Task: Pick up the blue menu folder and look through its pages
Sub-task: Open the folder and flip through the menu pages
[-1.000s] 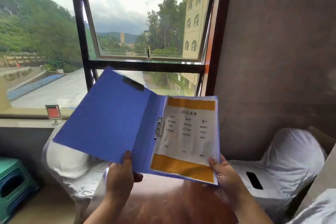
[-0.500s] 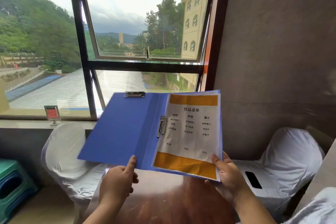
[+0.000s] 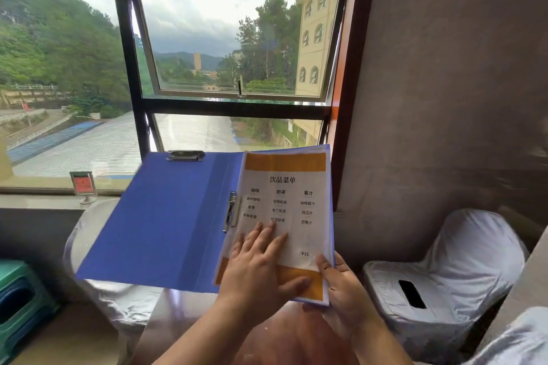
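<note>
The blue menu folder (image 3: 166,216) is held open in front of the window, its cover spread flat to the left. On its right half lies the menu page (image 3: 296,187), white with orange bands and printed columns, clipped at the spine by a metal clamp (image 3: 230,212). My right hand (image 3: 344,287) grips the folder's lower right corner, thumb on the page. My left hand (image 3: 264,264) lies flat on the lower part of the page, fingers spread, covering some print.
A brown table (image 3: 267,341) sits below the folder. White-covered chairs stand left (image 3: 98,246) and right (image 3: 462,270), the right one with a black phone (image 3: 412,293) on its seat. A small red sign (image 3: 83,185) stands on the windowsill. A green stool (image 3: 20,302) is at far left.
The folder's cover has dropped flat and the folder has lowered. My left hand has left the bottom edge of the cover and moved right onto the menu page.
</note>
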Tool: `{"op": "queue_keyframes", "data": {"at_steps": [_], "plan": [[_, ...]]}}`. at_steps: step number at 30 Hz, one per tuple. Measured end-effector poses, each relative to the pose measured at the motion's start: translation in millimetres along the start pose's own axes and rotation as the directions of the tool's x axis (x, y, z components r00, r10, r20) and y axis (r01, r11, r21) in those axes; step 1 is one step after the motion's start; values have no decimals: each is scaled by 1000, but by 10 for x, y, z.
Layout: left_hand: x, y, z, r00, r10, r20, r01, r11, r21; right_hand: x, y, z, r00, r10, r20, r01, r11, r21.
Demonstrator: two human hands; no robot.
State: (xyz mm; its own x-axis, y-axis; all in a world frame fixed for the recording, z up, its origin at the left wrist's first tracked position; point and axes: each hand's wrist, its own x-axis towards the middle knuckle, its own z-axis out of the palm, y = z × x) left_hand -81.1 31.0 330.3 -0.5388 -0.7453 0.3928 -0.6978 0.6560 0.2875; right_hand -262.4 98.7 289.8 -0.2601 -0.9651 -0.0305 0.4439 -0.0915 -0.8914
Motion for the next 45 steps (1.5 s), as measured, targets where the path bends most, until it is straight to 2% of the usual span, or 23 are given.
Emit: {"op": "queue_keyframes", "data": {"at_steps": [3, 6, 8, 9, 11, 13, 16, 19, 21, 23, 26, 28, 29, 30, 31, 32, 33, 34, 37, 39, 42, 45], "plan": [[7, -9, -21, 992, 73, -102, -75, 997, -17, -18, -40, 27, 999, -21, 28, 21, 1000, 16], [46, -16, -15, 918, 230, -323, -234, 972, 29, -36, -69, 40, 999, -52, 1, 52, 999, -5], [62, -19, -56, 889, 256, -378, -243, 966, 84, -23, -91, 2, 997, -65, -32, 65, 998, -21], [56, -29, -85, 889, 216, -403, -212, 976, 54, -19, -104, -21, 997, -69, -38, 68, 997, -20], [38, -82, -129, 888, -16, -460, -78, 980, -185, -11, -133, -84, 997, -70, -25, 71, 997, 10], [18, -169, -164, 845, -323, -426, 80, 865, -496, -11, -168, -147, 998, -67, -18, 67, 998, 5], [-4, -353, -217, 730, -590, -346, 148, 630, -762, 7, -202, -257, 996, -83, -10, 83, 997, -10], [-21, -537, -239, 637, -738, -224, 173, 420, -891, 41, -234, -372, 995, -98, -33, 98, 995, -3], [-41, -626, -211, 628, -762, -159, 190, 348, -918, 55, -250, -413, 994, -107, -37, 107, 994, 5], [-58, -673, -192, 619, -777, -111, 239, 321, -916, 67, -257, -434, 992, -125, -35, 126, 992, 29], [-89, -700, -196, 576, -801, -163, 295, 389, -873, 67, -257, -434, 991, -131, -38, 134, 989, 64], [-130, -631, -236, 572, -752, -327, 284, 556, -781, 59, -264, -418, 991, -129, -38, 132, 988, 77], [-157, -554, -275, 615, -648, -449, 243, 698, -674, 57, -267, -405, 991, -128, -39, 131, 988, 82], [-182, -456, -312, 686, -465, -560, 156, 845, -511, 55, -264, -395, 991, -124, -41, 127, 988, 85], [-188, -353, -327, 746, -240, -621, 31, 944, -327, 56, -255, -375, 992, -119, -42, 122, 989, 85], [-173, -251, -320, 776, -32, -629, -91, 983, -162, 56, -243, -343, 993, -115, -40, 118, 990, 82], [-145, -146, -305, 798, 108, -593, -172, 984, -53, 56, -232, -299, 993, -112, -35, 115, 990, 81], [-109, -48, -290, 834, 167, -527, -205, 979, -14, 57, -222, -250, 993, -112, -25, 114, 990, 82], [-27, 129, -251, 961, 102, -258, -117, 992, -42, 40, -222, -125, 992, -120, 28, 118, 990, 75], [-4, 138, -195, 984, 78, -161, -87, 995, -50, 10, -264, -72, 992, -108, 70, 103, 992, 78], [-7, 113, -190, 972, 106, -212, -126, 989, -81, -30, -311, -32, 990, -119, 75, 116, 992, 48], [18, 81, -188, 877, 213, -431, -243, 970, -16, -44, -362, -3, 990, -144, 10, 144, 989, -21]]}}
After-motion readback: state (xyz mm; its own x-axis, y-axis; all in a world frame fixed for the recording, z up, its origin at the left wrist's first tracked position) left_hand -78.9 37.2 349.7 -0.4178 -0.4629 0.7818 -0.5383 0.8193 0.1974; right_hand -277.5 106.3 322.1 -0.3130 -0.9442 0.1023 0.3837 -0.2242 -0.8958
